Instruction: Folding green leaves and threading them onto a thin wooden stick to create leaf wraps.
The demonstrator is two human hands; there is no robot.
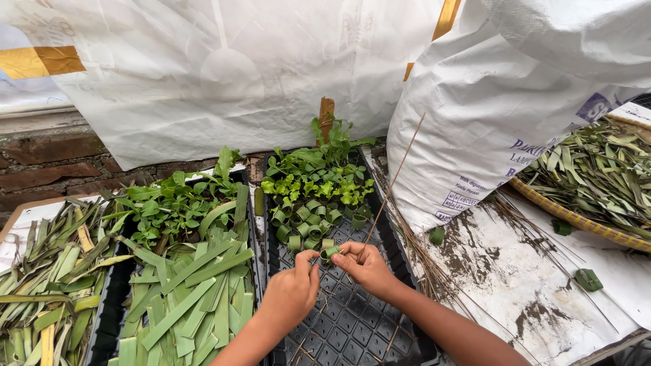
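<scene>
Green leaf ring (330, 252) between both hands

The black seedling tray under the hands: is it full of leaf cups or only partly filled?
Partly filled. In the black seedling tray, rolled leaf cups and seedlings occupy only the far cells; the near cells show bare.
</scene>
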